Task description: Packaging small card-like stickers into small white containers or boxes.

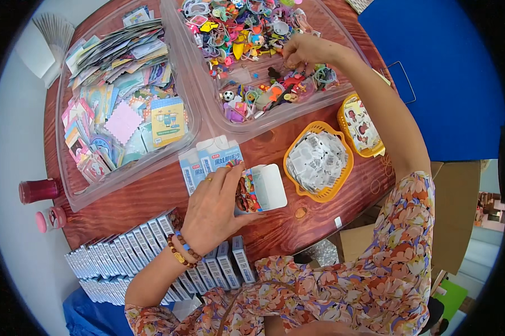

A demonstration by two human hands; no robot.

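My left hand point(210, 204) is closed around a small cardboard box point(270, 187). Its white inner side faces up, and a brown-and-red patterned part shows beside my fingers. Behind that hand, other light-blue boxes point(219, 150) lie on the table with their flaps raised. My right hand point(307, 53) reaches into a clear plastic bin point(247, 130) of small colourful trinkets point(238, 47). Its fingers are bent down and drawn together among them; what they pinch, if anything, is hidden.
Another clear bin point(192, 112) at the left holds piled cards point(123, 61). A yellow basket point(334, 193) holds small white packets point(320, 159); a second basket point(345, 120) with printed cutouts stands behind it. Rows of upright boxes point(135, 246) line the near left. Two jars point(39, 191) stand at the left edge.
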